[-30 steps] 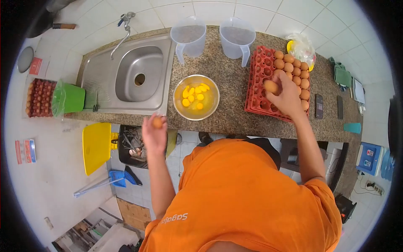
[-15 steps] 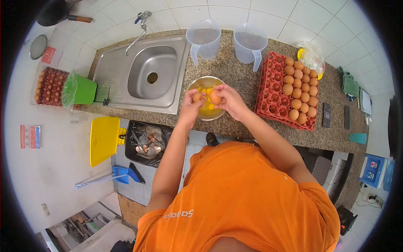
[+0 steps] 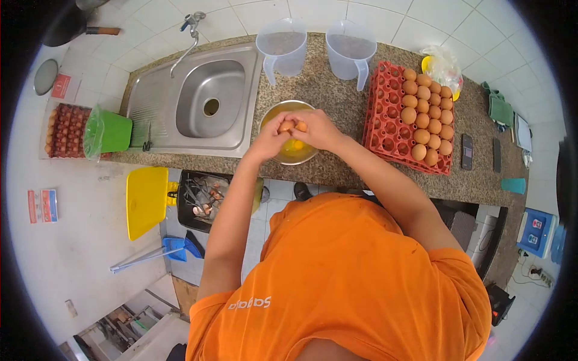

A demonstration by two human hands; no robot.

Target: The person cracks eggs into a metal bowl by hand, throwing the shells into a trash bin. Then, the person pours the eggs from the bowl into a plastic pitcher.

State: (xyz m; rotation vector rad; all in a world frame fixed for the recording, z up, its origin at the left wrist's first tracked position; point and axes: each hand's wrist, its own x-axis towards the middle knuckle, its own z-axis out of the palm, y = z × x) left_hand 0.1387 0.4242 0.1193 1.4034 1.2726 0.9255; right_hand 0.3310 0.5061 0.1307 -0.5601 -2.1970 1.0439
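Observation:
Both hands are close together above a steel bowl (image 3: 297, 160) that holds raw egg, with yellow yolk visible below the fingers. My left hand (image 3: 271, 139) has its fingers around a brown egg (image 3: 286, 126). Touching it from the right, my right hand (image 3: 320, 129) grips another brown piece of egg (image 3: 301, 126); whether this is a whole egg or part of a shell is hidden by the fingers. Right of the bowl, stacked red trays (image 3: 383, 123) carry several brown eggs (image 3: 435, 112) on their right side, with bare cups on the left.
Two clear jugs (image 3: 283, 51) stand behind the bowl. A steel sink (image 3: 208, 123) is on the left, beside a green container (image 3: 116, 131). An open bin (image 3: 201, 198) with shells is below the counter edge. Phone (image 3: 467, 151) and teal cup (image 3: 513, 185) lie right.
My right hand has come from the egg tray to the bowl with an egg. My left hand has moved from near the bin to the bowl, and the two hands now meet.

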